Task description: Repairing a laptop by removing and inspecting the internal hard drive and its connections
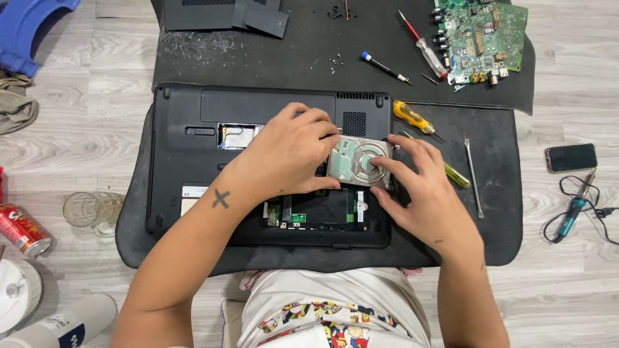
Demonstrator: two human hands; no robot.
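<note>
head view, both hands gripping silver hard drive (360,162)

— What is seen underfoot?

— A floor of pale grey wood-grain planks (567,270) is laid across the whole scene, evenly lit, with only soft shadows cast on it.

— And what is spread over it?

— A dark, felt-like rectangular work mat (496,245) is laid in the middle, and a second black mat of the same kind (309,51) is placed beyond it at the far side, overlapping it.

— Is any furniture shown?

— Only part of a blue plastic stool (29,29) is seen at the far left corner. Just near of it, a crumpled olive-grey cloth (14,106) is left on the planks.

— Walls, windows?

— None are taken in by the downward view.
</note>
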